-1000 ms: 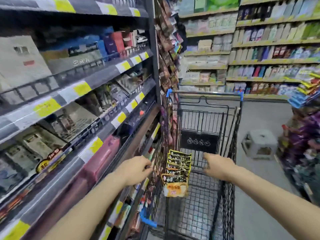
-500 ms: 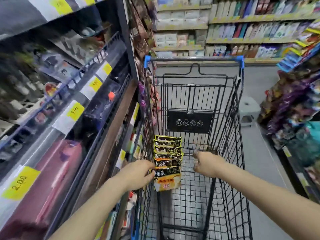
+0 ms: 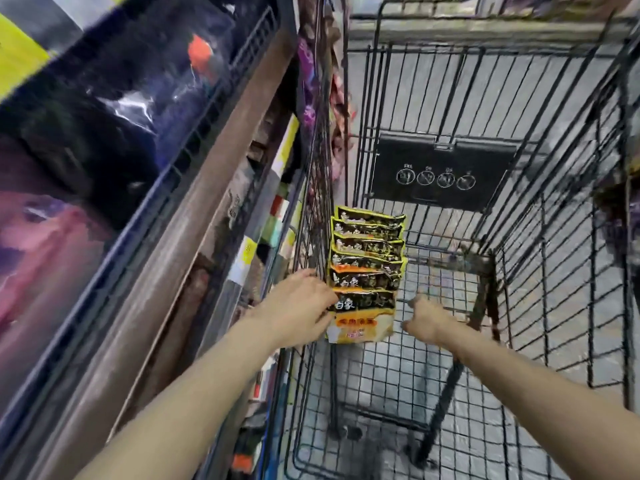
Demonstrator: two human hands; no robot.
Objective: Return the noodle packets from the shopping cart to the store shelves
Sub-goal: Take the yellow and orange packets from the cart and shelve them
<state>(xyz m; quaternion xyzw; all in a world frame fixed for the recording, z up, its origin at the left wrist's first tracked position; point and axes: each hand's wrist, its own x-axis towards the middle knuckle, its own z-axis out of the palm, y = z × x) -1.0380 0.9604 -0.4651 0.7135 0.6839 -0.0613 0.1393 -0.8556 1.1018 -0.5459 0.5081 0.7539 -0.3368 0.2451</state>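
Several yellow-and-black noodle packets point(image 3: 367, 268) stand in a row inside the black wire shopping cart point(image 3: 519, 278), against its left wall. My left hand point(image 3: 300, 308) is at the nearest packet, with fingers and thumb curled round its left edge. My right hand point(image 3: 423, 320) hovers just right of the row, above the cart's wire floor. Its fingers are loosely curled and hold nothing. The store shelves point(image 3: 194, 216) run along the left, close beside the cart.
Dark and pink packaged goods point(image 3: 62, 216) fill the shelf at left, behind a wire rail. Yellow price tags point(image 3: 246, 251) line the lower shelf edges. A black warning plate point(image 3: 440, 174) hangs on the cart's far wall. Hanging snack bags point(image 3: 308, 81) sit beyond the cart's left side.
The view has tilted down and closed in on the cart. Both hands have reached deeper into the basket; my left hand has come onto the front packet's edge.
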